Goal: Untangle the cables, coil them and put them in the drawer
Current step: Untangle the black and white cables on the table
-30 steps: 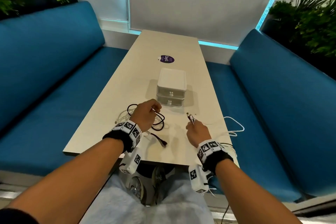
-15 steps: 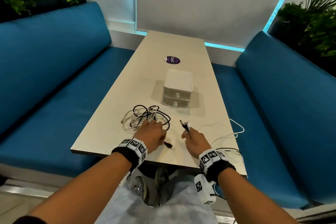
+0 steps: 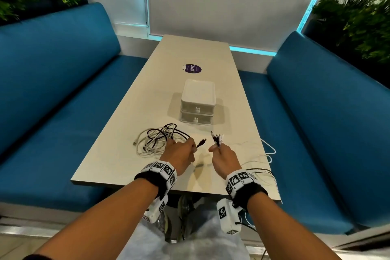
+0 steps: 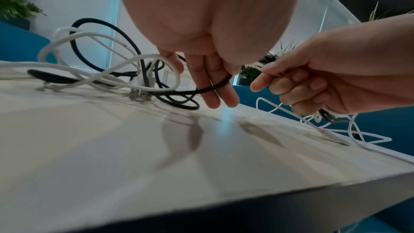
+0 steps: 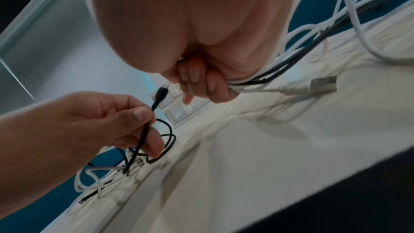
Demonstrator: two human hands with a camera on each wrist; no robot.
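Two hands over the near end of the tabletop (image 3: 130,112), close together but not touching. Left hand (image 3: 179,155) near the near edge, thumb and forefinger pinching a black cable (image 5: 145,130) just below its plug, plug end (image 3: 201,142) sticking up and pointing toward the right hand; other left fingers (image 4: 210,88) hanging down straight, black cable looped across them. Right hand (image 3: 224,159) curled tight around a bundle of cables, several black and white plug ends (image 3: 217,138) fanned out above the fist. From under the right fist, white and black strands (image 5: 298,56) trailing to the right edge of the tabletop and over it; one white USB plug (image 5: 322,84) lying flat on the tabletop beside the fist. Tangle of white and black cables (image 3: 160,139) heaped on the tabletop just beyond the left hand, toward the left edge, some loops standing up off the surface. Small white two-drawer unit (image 3: 198,103) mid-tabletop, beyond both hands, both drawers closed. Purple round sticker (image 3: 192,68) farther on, toward the far end. Blue benches (image 3: 52,82) along both long edges, plants (image 3: 358,21) behind them. Marker bands with cameras on both wrists.
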